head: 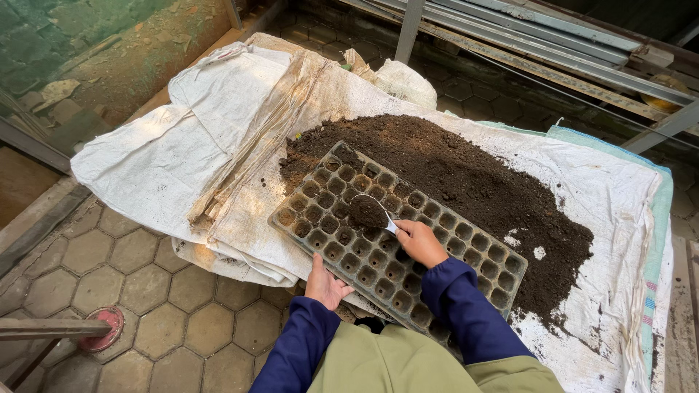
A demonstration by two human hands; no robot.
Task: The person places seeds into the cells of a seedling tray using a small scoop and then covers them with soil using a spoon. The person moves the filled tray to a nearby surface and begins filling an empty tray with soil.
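A dark plastic seedling tray (477, 255) with several small cells lies tilted on white woven sacks. My right hand (420, 241) holds a small scoop (371, 211) heaped with dark soil over the tray's middle cells. My left hand (325, 285) grips the tray's near edge. Both arms wear dark blue sleeves. A broad pile of dark soil (466, 175) lies on the sacks just beyond the tray, and some of it touches the tray's far corner.
The white sacks (182, 145) spread over a floor of hexagonal pavers (131, 276). A red round cap (102, 324) sits in the floor at left. Metal rails (524, 36) run along the back. A glass-walled enclosure stands at upper left.
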